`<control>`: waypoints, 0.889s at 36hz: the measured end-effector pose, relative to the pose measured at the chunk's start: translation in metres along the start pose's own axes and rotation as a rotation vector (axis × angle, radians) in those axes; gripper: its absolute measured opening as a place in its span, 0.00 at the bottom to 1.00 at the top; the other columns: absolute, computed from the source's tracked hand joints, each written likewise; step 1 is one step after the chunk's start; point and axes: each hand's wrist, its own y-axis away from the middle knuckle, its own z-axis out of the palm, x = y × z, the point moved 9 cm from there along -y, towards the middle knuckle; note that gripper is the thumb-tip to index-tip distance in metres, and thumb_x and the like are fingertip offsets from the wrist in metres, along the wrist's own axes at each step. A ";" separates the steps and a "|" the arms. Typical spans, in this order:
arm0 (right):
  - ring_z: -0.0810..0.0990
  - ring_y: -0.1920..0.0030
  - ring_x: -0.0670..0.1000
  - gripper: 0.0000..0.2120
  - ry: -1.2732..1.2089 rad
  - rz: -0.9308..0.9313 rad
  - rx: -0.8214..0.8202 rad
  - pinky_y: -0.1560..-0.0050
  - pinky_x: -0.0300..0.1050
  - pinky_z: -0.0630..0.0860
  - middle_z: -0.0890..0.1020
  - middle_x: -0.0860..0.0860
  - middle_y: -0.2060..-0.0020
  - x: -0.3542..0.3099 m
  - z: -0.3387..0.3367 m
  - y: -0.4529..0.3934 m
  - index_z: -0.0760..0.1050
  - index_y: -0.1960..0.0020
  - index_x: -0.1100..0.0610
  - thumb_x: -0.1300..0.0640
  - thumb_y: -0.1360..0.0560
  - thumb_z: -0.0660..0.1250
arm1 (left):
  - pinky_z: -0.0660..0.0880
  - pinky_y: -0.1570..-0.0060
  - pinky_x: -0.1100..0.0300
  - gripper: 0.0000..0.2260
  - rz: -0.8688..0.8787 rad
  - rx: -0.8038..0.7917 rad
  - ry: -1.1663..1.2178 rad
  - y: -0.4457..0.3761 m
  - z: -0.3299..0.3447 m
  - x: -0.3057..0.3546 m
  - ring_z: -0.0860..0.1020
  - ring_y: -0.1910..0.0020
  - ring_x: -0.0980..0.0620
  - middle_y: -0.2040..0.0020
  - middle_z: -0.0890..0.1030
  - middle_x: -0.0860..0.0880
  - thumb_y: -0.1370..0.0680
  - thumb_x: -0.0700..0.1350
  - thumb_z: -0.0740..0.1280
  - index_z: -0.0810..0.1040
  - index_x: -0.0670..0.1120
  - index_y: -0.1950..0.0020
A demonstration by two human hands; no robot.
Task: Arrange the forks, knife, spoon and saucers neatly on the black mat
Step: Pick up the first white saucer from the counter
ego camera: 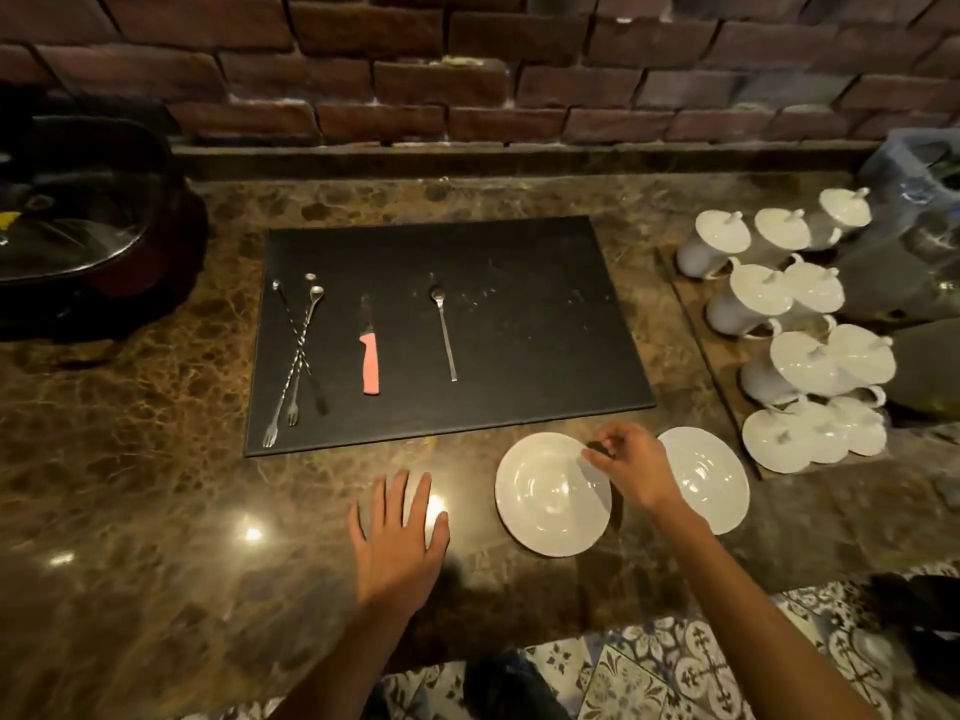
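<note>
A black mat [519, 324] lies on the brown marble counter. On its left part lie crossed twisted-stem forks [296, 356], a pink-handled knife [370, 363] and a spoon [444, 332], all lengthwise. Two white saucers rest on the counter in front of the mat's right corner: one [545, 498] nearer the middle, one [711, 480] to its right. My right hand [631, 467] is between them, its fingertips pinching the right rim of the nearer saucer. My left hand [400, 537] lies flat on the counter with fingers spread, holding nothing.
Several white lidded cups [789, 324] stand crowded on a wooden board at the right. A dark glass-lidded pot [78, 226] sits at the far left. A brick wall [467, 70] backs the counter. Patterned floor tiles [649, 678] show below the counter's front edge.
</note>
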 end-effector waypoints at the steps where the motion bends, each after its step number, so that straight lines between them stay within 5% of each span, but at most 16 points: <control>1: 0.77 0.59 0.43 0.10 0.004 -0.005 -0.017 0.48 0.39 0.76 0.79 0.43 0.56 0.002 0.000 -0.003 0.73 0.55 0.43 0.50 0.28 0.75 | 0.43 0.20 0.40 0.30 0.004 -0.001 -0.006 -0.002 0.003 0.008 0.50 0.17 0.47 0.17 0.56 0.52 0.20 0.64 0.44 0.55 0.59 0.18; 4: 0.78 0.59 0.44 0.09 0.018 -0.009 -0.093 0.57 0.30 0.70 0.79 0.45 0.56 0.010 0.002 -0.010 0.75 0.50 0.48 0.50 0.27 0.74 | 0.42 0.20 0.40 0.31 0.018 0.008 -0.033 -0.009 0.006 0.029 0.49 0.17 0.46 0.16 0.54 0.51 0.21 0.65 0.40 0.53 0.58 0.18; 10: 0.80 0.55 0.46 0.07 0.061 -0.069 -0.303 0.57 0.34 0.75 0.81 0.46 0.51 0.016 0.023 -0.017 0.74 0.46 0.47 0.46 0.22 0.66 | 0.43 0.20 0.39 0.38 0.001 0.038 -0.059 -0.024 0.001 0.053 0.51 0.17 0.45 0.16 0.54 0.49 0.24 0.68 0.30 0.54 0.58 0.18; 18: 0.78 0.49 0.48 0.12 0.205 -0.048 -0.459 0.44 0.46 0.77 0.77 0.45 0.45 0.023 0.044 -0.023 0.71 0.36 0.48 0.49 0.18 0.58 | 0.41 0.20 0.38 0.29 -0.067 -0.027 -0.091 -0.040 0.014 0.054 0.51 0.17 0.45 0.16 0.54 0.48 0.20 0.65 0.42 0.51 0.61 0.18; 22: 0.79 0.46 0.49 0.12 0.200 -0.077 -0.528 0.42 0.47 0.78 0.78 0.47 0.42 0.019 0.044 -0.025 0.72 0.37 0.48 0.47 0.17 0.57 | 0.57 0.24 0.33 0.26 -0.042 0.026 -0.144 -0.043 0.016 0.054 0.66 0.23 0.40 0.22 0.69 0.43 0.18 0.63 0.50 0.62 0.57 0.21; 27: 0.79 0.50 0.47 0.06 0.131 -0.157 -0.515 0.49 0.36 0.77 0.78 0.46 0.45 0.010 0.036 -0.034 0.72 0.43 0.47 0.50 0.18 0.60 | 0.59 0.25 0.33 0.26 -0.022 0.014 -0.164 -0.046 0.025 0.050 0.67 0.25 0.38 0.24 0.71 0.42 0.18 0.64 0.53 0.67 0.56 0.22; 32: 0.80 0.55 0.48 0.07 0.029 -0.146 -0.385 0.53 0.46 0.77 0.79 0.47 0.55 -0.003 0.011 -0.059 0.74 0.46 0.49 0.49 0.18 0.58 | 0.60 0.27 0.32 0.26 -0.028 -0.016 -0.185 -0.048 0.032 0.047 0.65 0.25 0.36 0.24 0.67 0.40 0.18 0.63 0.50 0.67 0.54 0.24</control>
